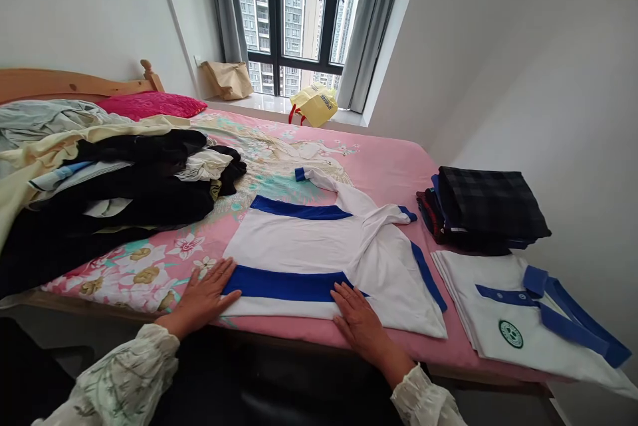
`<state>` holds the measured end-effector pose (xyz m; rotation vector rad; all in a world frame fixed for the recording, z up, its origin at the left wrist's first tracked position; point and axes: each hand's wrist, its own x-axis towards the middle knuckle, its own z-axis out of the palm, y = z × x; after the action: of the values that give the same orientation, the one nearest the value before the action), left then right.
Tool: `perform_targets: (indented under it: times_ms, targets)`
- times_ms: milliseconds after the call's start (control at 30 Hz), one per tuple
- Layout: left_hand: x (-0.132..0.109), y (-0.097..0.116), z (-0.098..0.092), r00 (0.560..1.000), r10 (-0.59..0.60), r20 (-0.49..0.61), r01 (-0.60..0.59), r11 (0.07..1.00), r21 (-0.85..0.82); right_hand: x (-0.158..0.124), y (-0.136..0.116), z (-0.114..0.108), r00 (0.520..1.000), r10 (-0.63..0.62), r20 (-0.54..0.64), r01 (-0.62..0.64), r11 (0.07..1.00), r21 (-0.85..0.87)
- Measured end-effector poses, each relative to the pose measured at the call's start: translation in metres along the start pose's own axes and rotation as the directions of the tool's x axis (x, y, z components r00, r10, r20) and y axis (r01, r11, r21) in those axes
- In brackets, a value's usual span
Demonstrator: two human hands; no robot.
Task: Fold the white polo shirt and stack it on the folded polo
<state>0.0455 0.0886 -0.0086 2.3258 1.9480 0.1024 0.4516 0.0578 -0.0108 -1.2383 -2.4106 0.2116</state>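
We rest our left hand (207, 293) and our right hand (361, 323) flat at either end of the near blue band (289, 285) of a white shirt (299, 240), fingers slightly apart. The shirt lies partly folded on the pink bed (393, 157), between a loose heap of clothes (134, 180) on our left and a neat stack (493, 207) on our right. Beyond, a yellow bag (318, 106) sits by the window (278, 60).

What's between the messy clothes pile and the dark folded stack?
The white-and-blue shirt, lying partly folded, with strips of pink bedsheet showing on both sides of it. Seen in the head view.
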Motion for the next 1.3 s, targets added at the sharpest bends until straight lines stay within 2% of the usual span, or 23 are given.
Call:
perform_targets:
  times_ms: [67,167,267,333,400,467,533,633,767,867,1067,1133,1233,1300]
  targets:
    - [-0.002,-0.006,-0.002,0.998,-0.04,-0.041,0.041,0.999,0.022,0.001,-0.002,-0.001,1.0,0.008,0.017,-0.008,1.0,0.002]
    - [-0.001,0.006,-0.003,0.994,0.074,-0.083,-0.071,0.997,0.037,0.008,-0.012,-0.003,1.0,-0.006,0.021,0.005,1.0,0.026]
    - [0.003,0.016,-0.002,0.995,0.104,0.005,-0.104,0.995,0.003,0.013,-0.013,-0.007,1.0,-0.009,-0.011,0.009,0.999,0.05]
    - [0.011,0.02,-0.006,0.997,0.069,0.036,-0.069,0.997,-0.023,0.012,-0.006,-0.011,0.998,0.018,-0.067,-0.013,0.997,0.082]
    - [0.022,0.028,-0.013,0.998,0.061,0.008,-0.061,0.996,-0.059,0.012,0.005,-0.016,0.992,0.024,-0.124,-0.01,0.994,0.112]
    - [0.037,0.047,-0.025,0.994,0.105,-0.032,-0.108,0.987,-0.122,0.011,0.018,-0.019,0.988,-0.027,-0.15,0.045,0.993,0.113]
    - [0.054,0.079,-0.04,0.979,0.197,-0.059,-0.205,0.959,-0.194,0.011,0.029,-0.019,0.982,-0.111,-0.156,0.126,0.988,0.091]
    - [0.083,0.141,-0.06,0.929,0.356,-0.102,-0.37,0.887,-0.275,0.01,0.039,-0.013,0.972,-0.171,-0.16,0.183,0.981,0.064]
    - [0.131,0.223,-0.071,0.841,0.523,-0.14,-0.54,0.79,-0.291,0.006,0.041,-0.006,0.978,-0.077,-0.193,0.095,0.991,0.089]
    - [0.176,0.276,-0.064,0.792,0.601,-0.105,-0.604,0.747,-0.279,0.005,0.039,-0.008,0.982,-0.026,-0.185,0.047,0.993,0.112]
    - [0.265,0.365,-0.035,0.76,0.648,-0.052,-0.639,0.73,-0.241,0.011,0.046,-0.01,0.985,-0.014,-0.172,0.043,0.985,0.166]
    - [0.289,0.392,-0.027,0.744,0.667,-0.029,-0.656,0.722,-0.22,0.012,0.053,0.0,0.977,-0.017,-0.214,0.054,0.984,0.169]
    - [0.32,0.427,-0.015,0.729,0.685,0.01,-0.671,0.717,-0.19,0.015,0.066,0.028,0.959,-0.044,-0.281,0.083,0.988,0.129]
    - [0.337,0.449,-0.007,0.735,0.677,0.04,-0.663,0.729,-0.169,0.018,0.076,0.047,0.964,-0.094,-0.249,0.114,0.991,0.064]
